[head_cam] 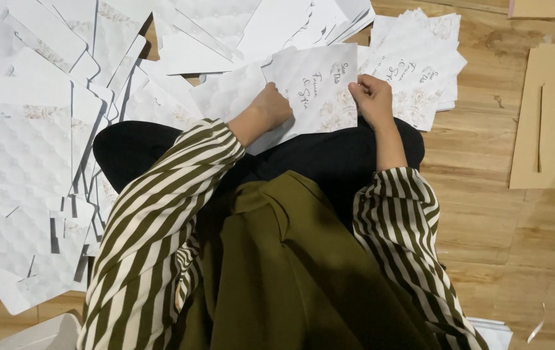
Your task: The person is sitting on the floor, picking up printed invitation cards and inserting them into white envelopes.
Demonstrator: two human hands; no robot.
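Both hands hold one white floral card (316, 87) over the lap, above the dark trousers (329, 162). Left hand (269, 107) grips its lower left edge, fingers closed on the paper; right hand (371, 97) pinches its right edge. Card is tilted, printed face up.

Left of the card: loose spread of white quilted-pattern sheets (31, 149) on the wooden floor (485, 194). Right of the card: neat stack of matching cards (423, 74), touching it or nearly so. Farther right: brown cardboard (553, 123).

Judged step: handling a single card, likely folding or aligning. Next move calls for squaring the edges before pressing.
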